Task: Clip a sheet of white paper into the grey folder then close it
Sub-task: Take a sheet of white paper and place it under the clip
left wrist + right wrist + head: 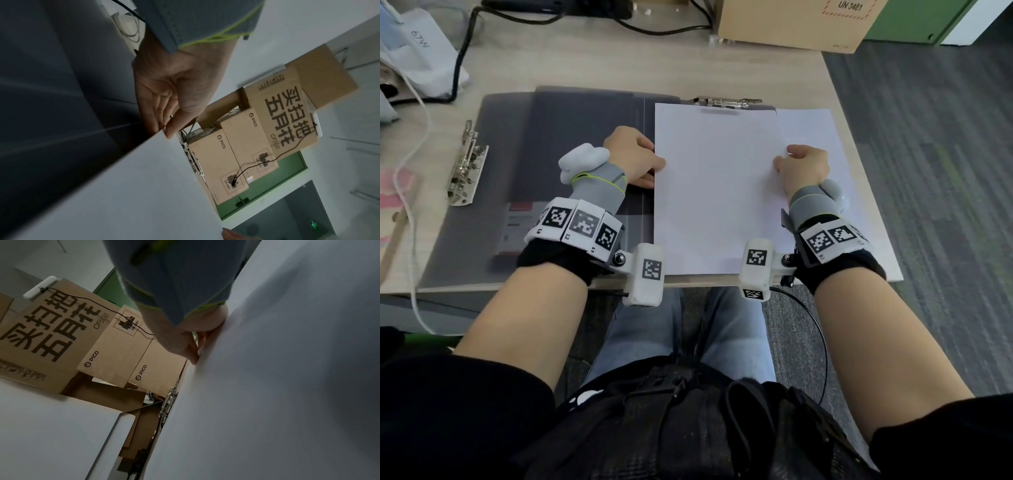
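The grey folder (571,137) lies open and flat on the desk. A white sheet (715,192) covers its right half, and the sheet's top edge reaches the metal clip (726,101) at the top of the folder. I cannot tell whether the clip presses on it. My left hand (635,156) pinches the sheet's left edge, thumb on top and fingers underneath (164,113). My right hand (803,168) pinches the right edge with curled fingers (191,350). The wrist views show the sheet (144,186) (267,386) slightly lifted, with the clip (168,404) beyond it.
More white paper (815,126) lies under the sheet and sticks out right, near the desk's right edge. A second metal clamp (467,164) sits at the folder's left edge. A cardboard box (791,20), a black cable (462,61) and a white bag (417,51) lie behind.
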The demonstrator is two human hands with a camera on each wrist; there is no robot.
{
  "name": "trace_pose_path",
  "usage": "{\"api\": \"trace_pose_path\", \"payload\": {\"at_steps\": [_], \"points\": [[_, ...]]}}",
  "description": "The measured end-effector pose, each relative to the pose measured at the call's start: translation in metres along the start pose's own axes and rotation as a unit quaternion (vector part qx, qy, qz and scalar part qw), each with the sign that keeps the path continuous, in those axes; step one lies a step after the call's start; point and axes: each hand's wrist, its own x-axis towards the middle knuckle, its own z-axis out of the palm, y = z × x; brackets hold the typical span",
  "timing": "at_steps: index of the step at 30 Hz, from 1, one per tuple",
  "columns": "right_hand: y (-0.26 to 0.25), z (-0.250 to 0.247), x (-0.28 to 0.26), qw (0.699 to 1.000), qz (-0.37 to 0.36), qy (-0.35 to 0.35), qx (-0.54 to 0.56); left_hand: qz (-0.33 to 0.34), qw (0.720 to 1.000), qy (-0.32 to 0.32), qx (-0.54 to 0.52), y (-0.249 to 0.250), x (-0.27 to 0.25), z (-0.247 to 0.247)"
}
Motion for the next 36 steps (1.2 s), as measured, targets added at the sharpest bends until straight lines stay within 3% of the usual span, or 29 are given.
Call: {"api": "trace_pose_path", "payload": {"at_steps": [7,10,14,22,27,31,36], "points": [[-0.001,0.003,0.008,0.999,-0.042,-0.004,-0.013,0.075,0.992,0.088,0.048,-0.001,0.005,-0.004],[-0.003,0.006,0.007,0.998,-0.067,-0.006,-0.019,0.132,0.988,0.071,0.043,0.005,0.006,0.001],[-0.012,0.016,0.004,0.992,-0.123,-0.021,-0.013,0.196,0.972,0.003,0.127,0.024,0.013,0.018],[-0.023,0.041,0.03,0.988,-0.083,-0.121,0.043,0.182,0.965,-0.05,0.181,0.036,0.058,0.034],[-0.038,0.061,0.052,0.989,-0.077,-0.097,0.076,0.176,0.96,-0.079,0.204,0.036,0.087,0.028],[-0.046,0.074,0.064,0.99,-0.066,-0.071,0.106,0.176,0.969,-0.11,0.135,0.036,0.097,0.018],[-0.056,0.091,0.07,0.981,-0.085,-0.059,0.163,0.182,0.977,-0.094,0.062,0.026,0.106,0.016]]}}
